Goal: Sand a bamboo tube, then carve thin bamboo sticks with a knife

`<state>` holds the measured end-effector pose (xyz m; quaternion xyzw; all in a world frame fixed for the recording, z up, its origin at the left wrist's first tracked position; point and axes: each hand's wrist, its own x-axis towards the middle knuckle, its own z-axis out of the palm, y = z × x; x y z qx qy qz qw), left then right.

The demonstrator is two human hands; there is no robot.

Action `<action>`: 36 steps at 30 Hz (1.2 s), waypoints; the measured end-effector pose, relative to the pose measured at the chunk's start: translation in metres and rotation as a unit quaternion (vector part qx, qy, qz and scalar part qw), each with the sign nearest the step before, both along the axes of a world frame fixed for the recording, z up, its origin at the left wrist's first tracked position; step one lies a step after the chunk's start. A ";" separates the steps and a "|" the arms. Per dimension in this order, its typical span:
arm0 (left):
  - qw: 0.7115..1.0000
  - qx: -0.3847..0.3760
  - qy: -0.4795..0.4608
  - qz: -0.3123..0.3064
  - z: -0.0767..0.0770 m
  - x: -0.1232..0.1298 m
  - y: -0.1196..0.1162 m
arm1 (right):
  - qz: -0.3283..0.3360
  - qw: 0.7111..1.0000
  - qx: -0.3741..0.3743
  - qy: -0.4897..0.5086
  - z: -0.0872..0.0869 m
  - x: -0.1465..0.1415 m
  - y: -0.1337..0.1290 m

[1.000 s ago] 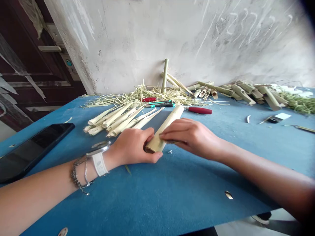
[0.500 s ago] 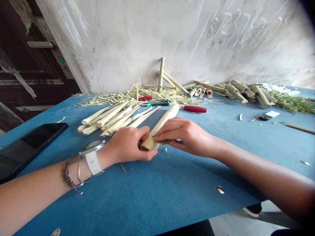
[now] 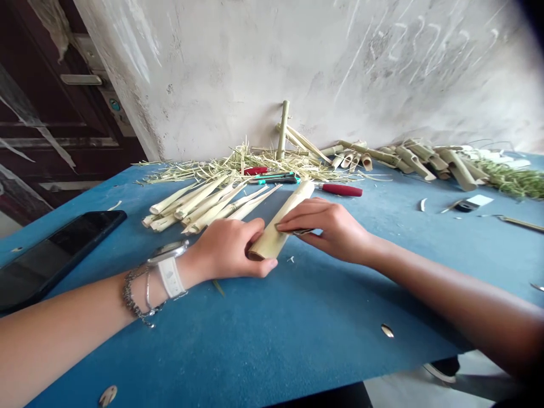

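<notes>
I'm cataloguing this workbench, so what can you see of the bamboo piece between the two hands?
The bamboo piece is a long, pale yellow-green section with a smooth surface and a dark-rimmed cut near end. It lies on the blue table, slanting away from the person. The left hand cups its near end, while the right hand lies across it, pinching a small metal blade against it.

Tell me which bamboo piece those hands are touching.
The wide, pale bamboo section under the left hand and right hand. The nearby pieces are narrower split strips, fanned out apart from it.
</notes>
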<state>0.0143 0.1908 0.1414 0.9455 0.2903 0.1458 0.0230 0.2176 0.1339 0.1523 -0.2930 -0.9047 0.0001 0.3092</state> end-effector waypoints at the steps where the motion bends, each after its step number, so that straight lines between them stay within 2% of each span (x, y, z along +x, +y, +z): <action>1: 1.000 0.004 0.003 0.000 0.000 0.000 0.000 | 0.004 1.000 -0.001 0.004 0.000 0.001 0.001; 4: 1.000 0.011 0.009 0.001 0.000 0.000 -0.001 | 0.033 0.999 -0.009 -0.005 0.000 0.002 0.003; 7: 1.000 0.008 0.010 0.003 0.001 0.001 -0.003 | -0.013 0.999 0.024 -0.018 0.001 0.004 0.003; 10: 1.000 0.008 0.011 0.003 0.002 0.000 -0.003 | 0.020 0.999 0.014 -0.044 0.002 0.006 0.005; 14: 1.000 0.009 0.012 0.003 0.001 0.000 -0.002 | -0.006 0.999 0.035 -0.034 0.003 0.008 0.006; 17: 1.000 0.018 0.021 0.005 0.001 -0.001 -0.002 | 0.037 0.998 0.008 -0.052 0.003 0.009 0.008; 18: 0.999 0.020 0.025 0.006 0.001 -0.001 -0.002 | 0.032 0.998 0.011 -0.052 0.003 0.010 0.008; 21: 0.999 0.027 0.032 0.011 0.000 -0.001 -0.002 | -0.041 0.997 0.053 -0.039 0.003 0.011 0.009; 22: 0.999 0.029 0.035 0.012 0.000 -0.001 -0.002 | -0.041 0.997 0.055 -0.039 0.003 0.011 0.009; 25: 0.998 0.037 0.041 0.017 0.001 -0.001 -0.001 | 0.025 0.997 0.027 -0.061 0.002 0.011 0.009; 26: 0.998 0.039 0.045 0.018 0.001 -0.001 -0.001 | 0.022 0.998 0.027 -0.061 0.002 0.011 0.009; 29: 0.997 0.045 0.056 0.017 0.001 -0.002 0.001 | -0.070 0.995 0.062 -0.042 -0.001 0.012 0.011; 30: 0.997 0.046 0.059 0.017 0.001 -0.002 0.001 | -0.076 0.994 0.067 -0.040 -0.001 0.012 0.010; 34: 0.997 0.044 0.055 0.018 0.002 -0.003 0.001 | 0.018 0.997 0.031 -0.073 -0.003 0.008 0.008; 36: 0.998 0.041 0.052 0.015 0.003 -0.003 0.001 | -0.032 0.997 0.026 -0.067 -0.003 0.008 0.008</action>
